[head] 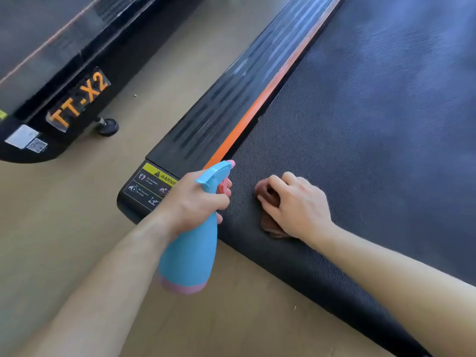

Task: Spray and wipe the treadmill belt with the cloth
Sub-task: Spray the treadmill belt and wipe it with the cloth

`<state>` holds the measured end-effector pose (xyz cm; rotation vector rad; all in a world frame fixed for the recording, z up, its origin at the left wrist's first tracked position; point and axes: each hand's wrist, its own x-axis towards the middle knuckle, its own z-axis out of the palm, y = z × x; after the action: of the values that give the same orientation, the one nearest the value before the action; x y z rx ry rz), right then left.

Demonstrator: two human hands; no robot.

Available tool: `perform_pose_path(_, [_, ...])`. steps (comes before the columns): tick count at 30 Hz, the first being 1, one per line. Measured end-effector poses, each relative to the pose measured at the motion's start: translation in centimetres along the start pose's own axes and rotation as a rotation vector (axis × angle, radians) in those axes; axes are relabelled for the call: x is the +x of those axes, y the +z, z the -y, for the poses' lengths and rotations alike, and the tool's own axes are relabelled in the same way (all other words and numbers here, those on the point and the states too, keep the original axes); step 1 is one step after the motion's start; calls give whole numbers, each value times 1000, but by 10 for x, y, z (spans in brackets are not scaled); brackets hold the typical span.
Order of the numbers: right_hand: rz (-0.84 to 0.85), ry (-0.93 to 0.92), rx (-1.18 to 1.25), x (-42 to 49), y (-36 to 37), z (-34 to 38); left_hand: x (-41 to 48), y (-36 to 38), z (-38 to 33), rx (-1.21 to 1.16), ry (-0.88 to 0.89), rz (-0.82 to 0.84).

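Left hand (pixel 198 199) grips 1 blue spray bottle (pixel 192 251), nozzle aimed at the treadmill belt (pixel 360 124). Right hand (pixel 296 202) clutches 1 brown cloth (pixel 271 229), pressed on belt's near-left corner. Wiping looks barely begun, w/ most of belt left. 2nd treadmill (pixel 64 73) at left.

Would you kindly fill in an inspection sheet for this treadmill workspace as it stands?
Surface: dark textured treadmill belt, orange strip along its left edge.
Job's things: blue plastic spray bottle with pink base, off the floor; brown crumpled cloth on the belt.
Clutter: small specks on the beige floor.
Grippers: left hand grips the bottle; right hand holds the cloth against the belt.
Cables: nothing seen.
Surroundings: second black treadmill marked TT-X2, at left.
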<state>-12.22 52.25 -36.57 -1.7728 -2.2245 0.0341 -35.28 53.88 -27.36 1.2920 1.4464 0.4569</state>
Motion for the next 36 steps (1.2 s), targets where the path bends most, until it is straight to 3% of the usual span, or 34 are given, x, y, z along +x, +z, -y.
perform_pose_path(2, [-14, 29, -42, 18, 4, -5, -1, -1, 2, -7, 1, 9])
perform_pose_path(7, [-72, 350, 7, 93, 21, -14, -4, -3, 7, 33, -13, 16])
perform_pose_path(9, [-84, 384, -2, 95, 20, -6, -5, -6, 11, 48, -21, 22])
perform_pose_path(16, [-30, 64, 13, 27, 17, 33, -1, -16, 13, 14, -18, 9])
perform_pose_path(23, [-50, 268, -16, 97, 30, 36, 0, -20, 18, -8, -5, 28])
perform_pose_path(30, [-30, -71, -10, 37, 21, 45, 2, -28, 20, 46, -31, 34])
perform_pose_path(36, [-93, 173, -37, 97, 38, 43, 3, -25, 20, 30, -18, 33])
